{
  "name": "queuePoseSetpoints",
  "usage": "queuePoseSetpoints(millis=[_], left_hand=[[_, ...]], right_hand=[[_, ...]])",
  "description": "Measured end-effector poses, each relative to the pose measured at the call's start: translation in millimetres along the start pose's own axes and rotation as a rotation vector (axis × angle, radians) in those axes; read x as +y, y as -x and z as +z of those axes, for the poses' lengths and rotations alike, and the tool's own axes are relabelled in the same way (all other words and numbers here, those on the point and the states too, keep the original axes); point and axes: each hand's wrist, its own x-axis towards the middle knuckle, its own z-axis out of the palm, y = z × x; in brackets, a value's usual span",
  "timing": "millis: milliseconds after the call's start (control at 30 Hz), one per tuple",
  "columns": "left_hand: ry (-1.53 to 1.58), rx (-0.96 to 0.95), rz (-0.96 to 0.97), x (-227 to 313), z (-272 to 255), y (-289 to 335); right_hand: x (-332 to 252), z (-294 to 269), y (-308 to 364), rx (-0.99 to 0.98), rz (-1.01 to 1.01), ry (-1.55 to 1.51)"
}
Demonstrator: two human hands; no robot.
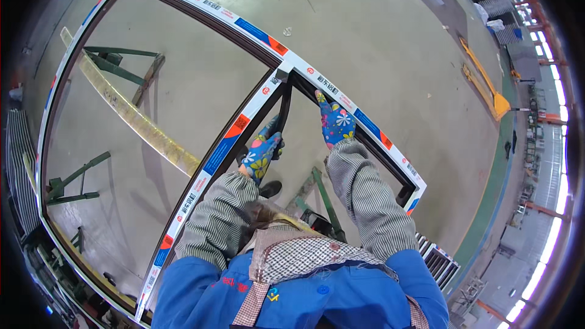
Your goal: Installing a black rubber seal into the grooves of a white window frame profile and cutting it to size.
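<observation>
A large frame of white profiles with dark inner edges and a dividing bar lies in front of me, covered in printed red and blue protective film. My left hand, in a blue floral glove, is closed around a black flexible strip beside the dividing bar. The strip rises from the hand to the corner where the bar meets the far rail. My right hand, in a matching glove, lies against the inner edge of the far rail, its visible fingers stretched and apart, one fingertip at the dark groove. Its other fingers are partly hidden.
Green metal stands show below and through the frame. A long yellowish bar crosses under the larger opening. A yellow pallet jack sits on the floor at the right. Stacked profiles lie at the left.
</observation>
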Motion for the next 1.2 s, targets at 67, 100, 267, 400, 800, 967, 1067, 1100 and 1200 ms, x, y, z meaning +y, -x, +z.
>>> queuePoseSetpoints(millis=[67, 100, 267, 400, 800, 967, 1067, 1100, 1200], left_hand=[[-0.008, 0.024, -0.048, 0.8, -1.0, -10.5], [-0.008, 0.037, -0.012, 6.6, 2.6, -17.3], [0.122, 0.125, -0.073, 0.0, -15.1, -56.4], [0.118, 0.133, -0.042, 2.6, 4.5, -57.3], [0.055, 0.195, -0.013, 14.0, 12.6, -57.6], [0.066, 0.252, 0.019, 21.6, 15.1, -59.1], [0.105, 0.312, -0.003, 28.3, 27.0, -58.2], [0.143, 0.282, -0.010, 21.9, 21.7, -61.9], [0.233, 0.271, -0.032, 16.3, 15.6, -63.4]], right_hand=[[0.8, 1.9, 0.0, 0.118, -0.056, -0.007], [0.1, 11.2, -2.8, 0.116, -0.059, -0.007], [-26.4, -28.8, -35.6, 0.510, 0.016, -0.139], [-23.1, -30.7, -75.9, 0.020, 0.105, -0.242], [-39.9, -25.4, -85.0, 0.136, 0.156, -0.244], [-50.2, -31.6, -89.4, 0.053, 0.210, -0.235], [-47.5, -36.0, -87.6, 0.044, 0.252, -0.243], [-44.0, -33.5, -85.2, 0.083, 0.223, -0.293], [-50.3, -19.8, -53.5, 0.403, 0.130, -0.348]])
